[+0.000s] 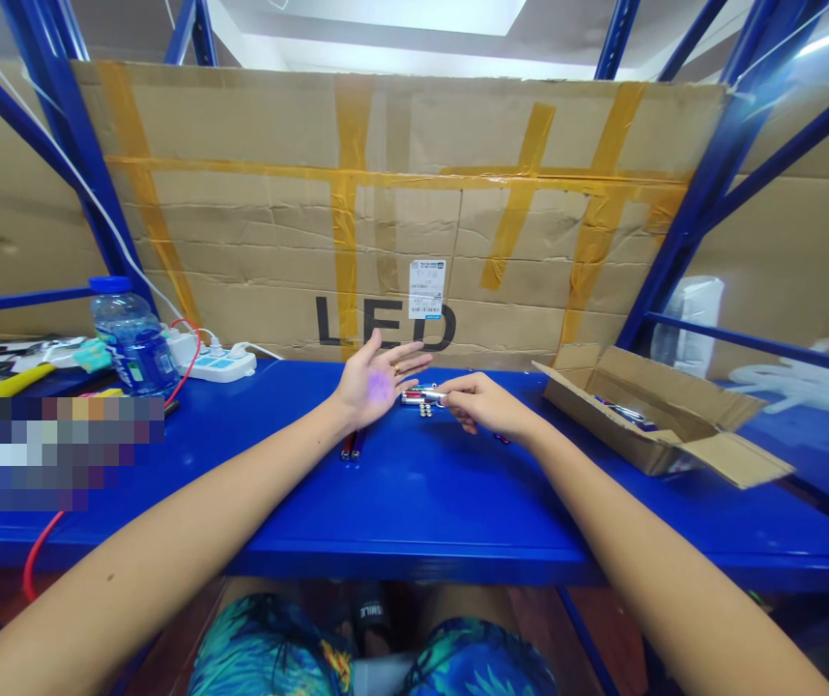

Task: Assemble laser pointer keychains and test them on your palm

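Observation:
My left hand [367, 382] is held palm up over the blue table [443, 503], its fingers spread and a ring on one of them. A violet glow lies on the palm. In my right hand [487, 401], a slim silver penlight [432, 395] is pinched between thumb and fingers, its end pointing at that palm. Beneath and between the hands lie more small metal tubes, partly hidden, and several tiny button cells [425, 410]. Two dark red and purple tubes [350, 452] rest by my left wrist. A purple piece [502, 439] shows under my right wrist.
An open cardboard box [603, 420] at right holds more metal tubes [628, 414]. A blue-capped bottle [133, 338] and a white power strip [218, 362] stand at left, near a red cable [42, 556]. A taped cardboard panel [270, 251] closes off the back.

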Available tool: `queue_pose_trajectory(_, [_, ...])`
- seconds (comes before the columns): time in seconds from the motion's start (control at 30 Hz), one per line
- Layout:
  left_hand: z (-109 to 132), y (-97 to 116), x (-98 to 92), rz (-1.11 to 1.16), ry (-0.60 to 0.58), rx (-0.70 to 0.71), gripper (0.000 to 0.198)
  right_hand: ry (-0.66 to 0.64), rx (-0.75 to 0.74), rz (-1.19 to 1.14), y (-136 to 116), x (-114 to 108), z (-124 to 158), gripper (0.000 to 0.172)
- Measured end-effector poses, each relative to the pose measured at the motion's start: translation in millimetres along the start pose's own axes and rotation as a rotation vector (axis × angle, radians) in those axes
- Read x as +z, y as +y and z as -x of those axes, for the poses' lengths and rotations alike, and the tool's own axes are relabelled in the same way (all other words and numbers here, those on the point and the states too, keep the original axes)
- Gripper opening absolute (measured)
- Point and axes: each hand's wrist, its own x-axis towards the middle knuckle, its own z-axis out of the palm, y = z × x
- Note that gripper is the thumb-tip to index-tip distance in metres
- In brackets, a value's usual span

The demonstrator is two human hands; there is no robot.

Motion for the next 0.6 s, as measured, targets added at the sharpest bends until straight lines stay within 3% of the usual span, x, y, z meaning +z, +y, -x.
queue_pose_trajectory(0.6, [2.4, -1.9, 2.7, 0.013, -0.009, -0.026, 0.074, -0.015, 0.001, 0.069, -1.2, -0.8, -0.4, 0.033])
